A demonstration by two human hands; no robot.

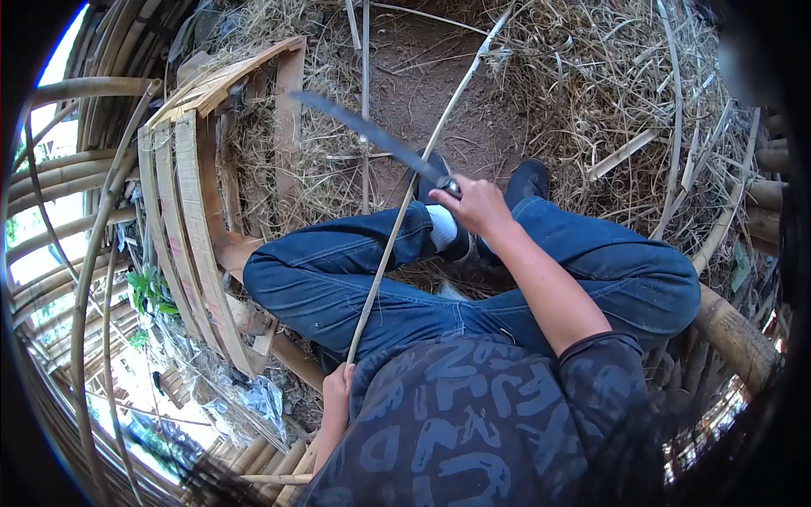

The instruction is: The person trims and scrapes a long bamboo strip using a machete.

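My right hand point(477, 207) is closed around the dark handle of a long knife point(363, 129), whose blade points up and to the left. The blade crosses over a long, thin bamboo strip point(397, 224); I cannot tell if the two touch. Beside my left hip, my left hand point(338, 384) grips the lower end of this strip. From there the strip slants up across my legs and past the top of the view. My legs in blue jeans point(338, 262) are bent and crossed at the ankles.
To the left stands a wooden slatted crate point(186, 220). Dry shavings point(583, 84) cover much of the dirt ground point(422, 76), with a short split piece point(623, 155) on them. A thick bamboo pole point(735, 334) lies at the right, and bamboo railings point(63, 173) line the left.
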